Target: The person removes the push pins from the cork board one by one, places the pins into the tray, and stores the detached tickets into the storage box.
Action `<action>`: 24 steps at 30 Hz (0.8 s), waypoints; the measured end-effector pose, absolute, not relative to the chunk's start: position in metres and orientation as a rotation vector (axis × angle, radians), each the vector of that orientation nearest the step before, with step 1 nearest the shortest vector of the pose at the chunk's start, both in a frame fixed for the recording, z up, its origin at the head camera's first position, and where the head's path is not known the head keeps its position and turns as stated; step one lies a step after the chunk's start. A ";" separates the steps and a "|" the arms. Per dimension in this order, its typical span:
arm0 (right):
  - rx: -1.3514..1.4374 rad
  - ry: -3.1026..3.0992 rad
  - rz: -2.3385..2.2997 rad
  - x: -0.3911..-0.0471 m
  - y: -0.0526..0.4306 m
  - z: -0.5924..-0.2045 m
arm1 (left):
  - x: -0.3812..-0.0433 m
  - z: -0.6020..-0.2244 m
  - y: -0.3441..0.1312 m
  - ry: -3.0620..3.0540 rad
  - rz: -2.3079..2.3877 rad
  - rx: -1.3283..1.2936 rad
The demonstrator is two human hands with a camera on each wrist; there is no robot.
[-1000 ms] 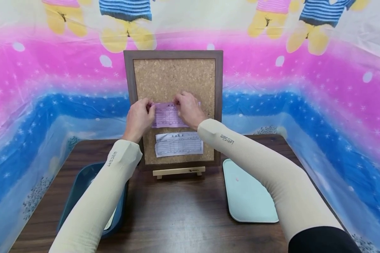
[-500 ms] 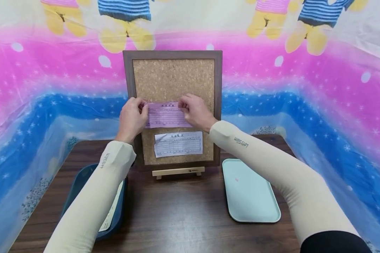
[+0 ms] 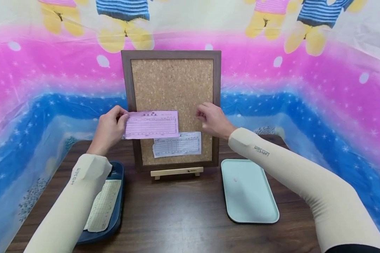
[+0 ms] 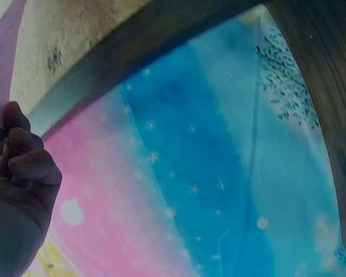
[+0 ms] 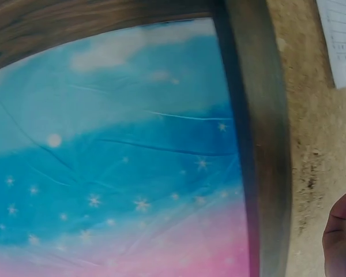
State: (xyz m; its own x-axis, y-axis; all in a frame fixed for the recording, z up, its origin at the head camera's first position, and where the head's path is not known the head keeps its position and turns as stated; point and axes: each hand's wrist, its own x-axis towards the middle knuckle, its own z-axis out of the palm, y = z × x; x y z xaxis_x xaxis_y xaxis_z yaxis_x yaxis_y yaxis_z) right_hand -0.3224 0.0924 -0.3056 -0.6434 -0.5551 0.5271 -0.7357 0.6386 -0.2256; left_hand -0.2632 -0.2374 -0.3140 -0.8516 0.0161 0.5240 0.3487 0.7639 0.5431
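A pink printed form (image 3: 151,125) hangs by its left edge from my left hand (image 3: 109,126), pinched between thumb and fingers. It lies in front of the left frame and lower middle of the corkboard (image 3: 174,84), overlapping the top left of a white printed form (image 3: 180,146) on the cork. In the left wrist view my curled left fingers (image 4: 32,141) hold the pink paper's corner (image 4: 0,52). My right hand (image 3: 215,119) is in front of the board's right side, apart from the pink form, with its fingers curled in. I cannot tell whether something small is between its fingertips.
The brown-framed board stands on a small wooden easel (image 3: 177,172). A dark blue tray (image 3: 118,211) with cream printed slips (image 3: 104,205) is at the left, partly under my left sleeve. A pale mint tray (image 3: 250,196) with a tiny pink speck lies right.
The pink form has come away from my right hand and moved left and down with my left hand. My right hand has moved right and slightly down, its fingers still curled.
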 end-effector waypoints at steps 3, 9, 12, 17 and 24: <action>1.019 -2.458 0.610 -0.320 0.103 -0.309 | -0.258 -0.315 -0.245 -2.475 -0.883 -0.272; 1.058 -2.412 0.597 -0.311 0.120 -0.321 | -0.237 -0.313 -0.264 -2.557 -0.848 -0.234; 1.071 -2.400 0.612 -0.306 0.130 -0.327 | -0.224 -0.314 -0.278 -2.613 -0.821 -0.219; 1.068 -2.420 0.653 -0.300 0.148 -0.338 | -0.203 -0.314 -0.298 -2.676 -0.784 -0.235; 1.063 -2.451 0.637 -0.293 0.168 -0.355 | -0.180 -0.314 -0.322 -2.678 -0.645 -0.313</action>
State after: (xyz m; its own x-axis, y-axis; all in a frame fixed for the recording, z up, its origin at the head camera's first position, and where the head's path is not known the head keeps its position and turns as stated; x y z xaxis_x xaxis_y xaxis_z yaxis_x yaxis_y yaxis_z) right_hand -0.2932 0.1680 -0.3551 -0.6348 -0.5748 0.5164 -0.7535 0.6084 -0.2491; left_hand -0.1795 -0.3224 -0.3140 -0.9078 0.1264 0.3998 0.2947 0.8707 0.3939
